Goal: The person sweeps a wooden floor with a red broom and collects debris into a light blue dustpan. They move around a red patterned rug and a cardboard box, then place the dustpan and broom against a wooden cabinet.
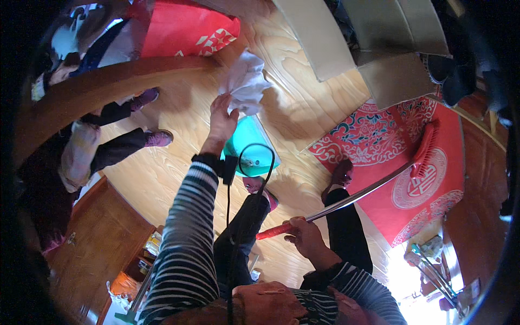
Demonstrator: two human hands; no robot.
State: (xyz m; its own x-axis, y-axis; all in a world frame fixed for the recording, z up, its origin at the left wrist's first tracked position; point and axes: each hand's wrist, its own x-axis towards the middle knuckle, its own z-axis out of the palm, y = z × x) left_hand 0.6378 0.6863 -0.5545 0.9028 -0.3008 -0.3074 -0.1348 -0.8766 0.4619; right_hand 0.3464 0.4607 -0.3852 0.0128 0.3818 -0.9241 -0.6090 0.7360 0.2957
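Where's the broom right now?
In the head view, right of centre: the broom is in the right hand, held by its red grip, with its red bristles over the red mat.

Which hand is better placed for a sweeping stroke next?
Probably the right hand: it grips the broom by its red handle end, with the bristles at the red mat. The left hand is occupied, holding something white and crumpled.

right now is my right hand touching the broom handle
Touching: the head view shows your right hand closed around the broom handle, at its red grip.
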